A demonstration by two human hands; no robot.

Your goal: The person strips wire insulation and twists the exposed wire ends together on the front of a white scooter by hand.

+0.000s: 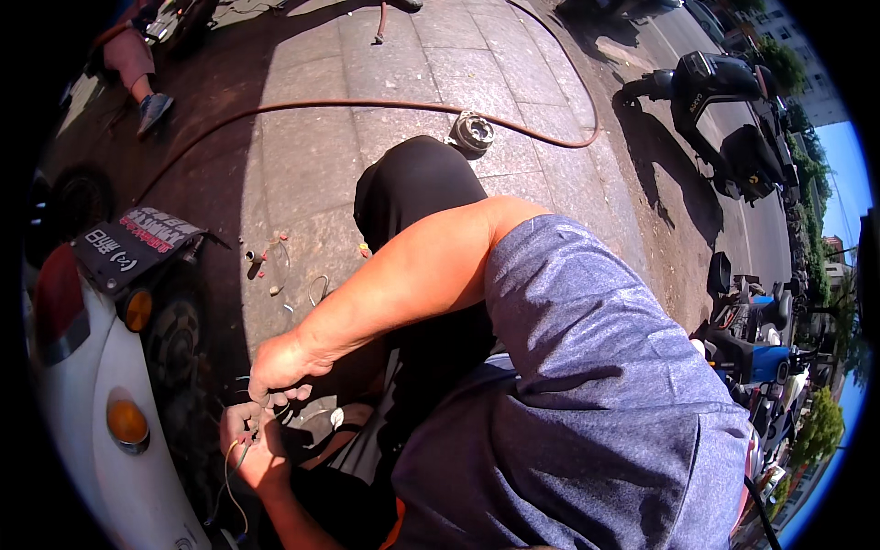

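White bodywork of a scooter (pixel 92 440) stands at nine o'clock from the hands, with an orange lamp (pixel 126 422) on its side. At eight o'clock in the view, the left hand (pixel 252 445) pinches thin wires (pixel 227 463) between curled fingers; their loose lengths trail toward seven o'clock, one yellowish, one darker. The right hand (pixel 282 368) reaches in just above, at one o'clock from the left, fingers bent downward and close to it; whether they grip a wire I cannot tell. Small loose parts (pixel 259 259) lie on the paving at twelve o'clock from the hands. Near twelve o'clock in the view, a round metal part (pixel 474 134) sits beside a reddish-brown hose (pixel 348 104).
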